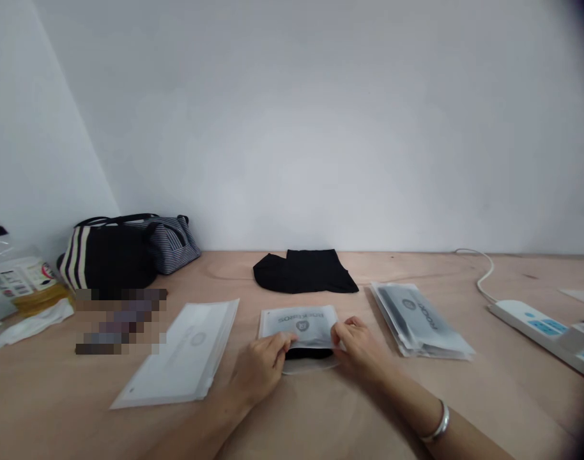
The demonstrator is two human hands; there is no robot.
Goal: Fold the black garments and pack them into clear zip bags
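Note:
A frosted plastic bag with a printed logo lies in front of me, its near edge parted, with black fabric showing at the opening. My left hand is closed on the bag's left side, fingers bent together. On the right side, my right hand pinches the bag's edge. Behind the bag lies a folded black garment, touched by neither hand.
Flat frosted bags lie on the left, filled bags on the right. Farther right is a white power strip with a cable. Two fabric bags and a bottle stand at the back left of the wooden table.

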